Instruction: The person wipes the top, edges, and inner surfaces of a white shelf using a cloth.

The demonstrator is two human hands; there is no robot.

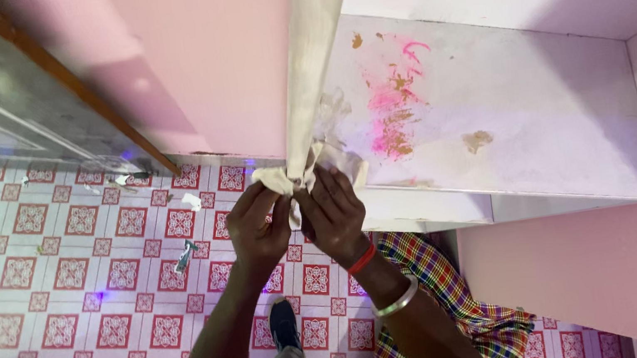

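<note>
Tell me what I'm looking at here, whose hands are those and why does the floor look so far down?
The picture comes from a camera worn on a person's head, looking down, so you see that person's own arms. The left hand and the right hand are close together, both pinching the crumpled end of a pale cloth strip that runs upward. Beside them is a white shelf smeared with pink and brown stains. The right wrist wears a red band and a silver bangle. Far below is a floor of red-and-white patterned tiles, the person's dark shoes, and a checked cloth.
</note>
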